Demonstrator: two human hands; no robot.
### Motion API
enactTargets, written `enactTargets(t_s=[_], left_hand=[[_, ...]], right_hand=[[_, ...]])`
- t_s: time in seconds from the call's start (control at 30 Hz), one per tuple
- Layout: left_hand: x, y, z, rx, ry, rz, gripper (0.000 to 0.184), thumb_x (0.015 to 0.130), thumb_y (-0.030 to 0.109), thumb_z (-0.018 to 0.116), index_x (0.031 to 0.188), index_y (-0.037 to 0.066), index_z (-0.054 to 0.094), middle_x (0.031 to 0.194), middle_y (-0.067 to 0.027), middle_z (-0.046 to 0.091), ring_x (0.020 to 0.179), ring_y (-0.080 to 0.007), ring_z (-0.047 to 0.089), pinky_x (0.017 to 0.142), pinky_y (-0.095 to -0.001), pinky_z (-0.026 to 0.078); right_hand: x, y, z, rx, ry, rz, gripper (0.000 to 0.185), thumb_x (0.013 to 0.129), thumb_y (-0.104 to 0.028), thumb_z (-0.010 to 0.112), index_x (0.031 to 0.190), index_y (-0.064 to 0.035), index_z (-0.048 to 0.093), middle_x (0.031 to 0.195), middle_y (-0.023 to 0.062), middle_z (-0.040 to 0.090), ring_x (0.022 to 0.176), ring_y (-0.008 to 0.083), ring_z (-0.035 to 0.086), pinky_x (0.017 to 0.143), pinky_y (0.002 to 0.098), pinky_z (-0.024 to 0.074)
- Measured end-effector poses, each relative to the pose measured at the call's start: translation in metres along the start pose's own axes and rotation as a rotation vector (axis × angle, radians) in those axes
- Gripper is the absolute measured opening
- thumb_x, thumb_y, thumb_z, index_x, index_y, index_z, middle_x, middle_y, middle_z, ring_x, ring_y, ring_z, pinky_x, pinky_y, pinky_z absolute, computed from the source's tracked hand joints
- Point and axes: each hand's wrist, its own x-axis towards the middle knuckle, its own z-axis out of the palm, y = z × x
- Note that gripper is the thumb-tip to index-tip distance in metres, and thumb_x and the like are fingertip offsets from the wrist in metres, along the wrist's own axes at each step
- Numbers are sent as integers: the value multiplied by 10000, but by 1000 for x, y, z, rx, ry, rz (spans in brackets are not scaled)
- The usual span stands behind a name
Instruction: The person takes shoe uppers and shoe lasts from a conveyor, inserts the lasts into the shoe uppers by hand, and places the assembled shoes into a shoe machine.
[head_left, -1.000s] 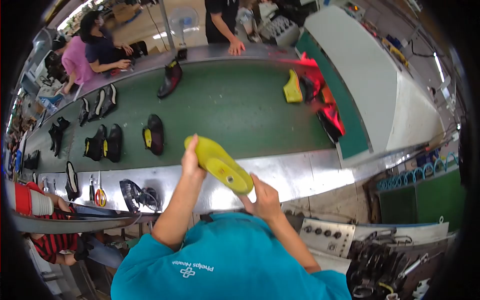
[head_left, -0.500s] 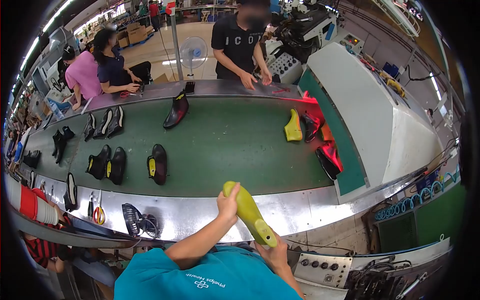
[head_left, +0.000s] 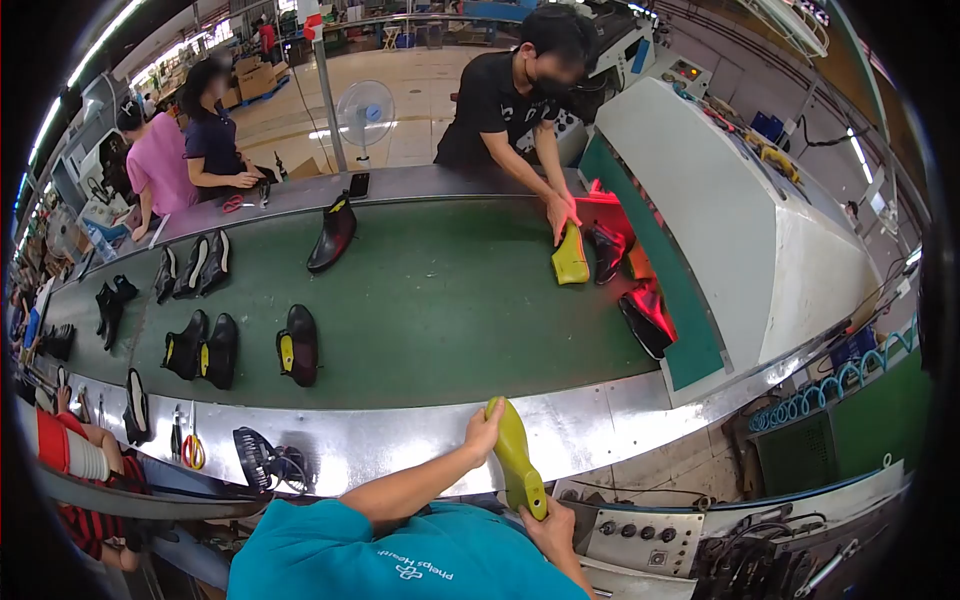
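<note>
A yellow-green shoe last (head_left: 514, 452) is held between my two hands above the near metal edge. My left hand (head_left: 483, 434) is closed round its upper end. At its lower end, beside a small round hole, my right hand (head_left: 552, 527) grips it. Across the green belt (head_left: 430, 310), a co-worker in a black shirt touches another yellow last (head_left: 571, 257) with both hands. Dark shoes (head_left: 608, 250) lie beside that last in red light, with a black shoe (head_left: 648, 318) nearer to me.
A white machine hood (head_left: 700, 230) stands over the belt's right end. Several dark shoes (head_left: 298, 345) lie on the left of the belt. A small black fan (head_left: 268, 460) and yellow-red scissors (head_left: 193, 452) are on the near edge. Other people sit at the far left.
The last in my hands has moved right and turned more upright. The co-worker has leaned over the belt and reached the yellow last near the hood.
</note>
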Motion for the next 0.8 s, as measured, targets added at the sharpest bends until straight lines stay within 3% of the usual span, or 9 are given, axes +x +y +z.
enactTargets(t_s=[0.17, 0.23, 0.3, 0.47, 0.5, 0.53, 0.57, 0.7, 0.8], left_hand=[[62, -34, -19, 375, -382, -226, 470, 963, 434, 729, 1178, 15, 727, 1091, -69, 737, 912, -135, 679, 828, -284, 538], [76, -44, -23, 342, -418, -158, 435, 942, 422, 757, 1116, 24, 749, 1001, -55, 750, 867, -133, 678, 803, -277, 537], [96, -52, -26, 713, -468, 6, 425, 914, 414, 788, 1080, 24, 752, 971, -50, 752, 833, -128, 674, 756, -279, 535], [83, -18, -24, 1051, -459, 178, 544, 811, 606, 791, 983, 89, 783, 837, -95, 754, 777, -238, 718, 711, -386, 557], [86, -28, -30, 883, -484, 193, 518, 819, 572, 803, 988, 83, 783, 831, -93, 754, 766, -212, 713, 707, -370, 554], [95, -36, -38, 872, -557, 138, 469, 841, 521, 806, 986, 76, 784, 864, -74, 766, 776, -169, 710, 709, -340, 552], [95, -40, -41, 813, -562, 228, 428, 870, 458, 805, 992, 50, 773, 867, -61, 766, 779, -124, 699, 714, -314, 547], [76, -27, -34, 687, -464, 76, 347, 892, 298, 825, 1052, 2, 737, 867, -54, 751, 758, -120, 686, 723, -258, 541], [61, -21, -28, 618, -392, 139, 377, 900, 285, 821, 1102, -15, 716, 897, -59, 747, 780, -114, 681, 727, -253, 540]], right_hand=[[10, 25, 6, -182, -16, 94, 398, 757, -348, 828, 1028, -61, 776, 817, 214, 733, 787, 373, 736, 721, 453, 583], [14, 35, 8, -283, -115, 129, 416, 781, -379, 785, 1113, -129, 770, 865, 209, 739, 836, 415, 721, 778, 493, 576], [20, 42, 5, -310, -165, 150, 447, 785, -400, 777, 1144, -135, 760, 875, 207, 741, 854, 410, 722, 809, 502, 571], [52, 65, -26, -304, -758, 87, 626, 801, -561, 758, 1265, -142, 722, 1077, 208, 742, 1018, 370, 712, 920, 466, 556], [67, 75, -34, -202, -827, 23, 653, 815, -567, 757, 1294, -127, 705, 1135, 200, 736, 1048, 350, 712, 943, 442, 554], [80, 87, -43, -82, -686, -91, 631, 832, -531, 760, 1297, -109, 699, 1171, 196, 730, 1069, 338, 712, 957, 425, 552], [101, 106, -45, -115, -530, -111, 553, 858, -469, 774, 1260, -94, 714, 1054, 151, 764, 882, 319, 744, 827, 402, 583], [236, 137, -77, -244, -18, 205, 597, 858, -539, 732, 1164, -26, 740, 852, 183, 758, 812, 315, 751, 800, 398, 589], [342, 176, -83, 39, 317, 171, 587, 855, -441, 767, 1240, -4, 694, 1123, 208, 739, 993, 295, 734, 864, 404, 572]])
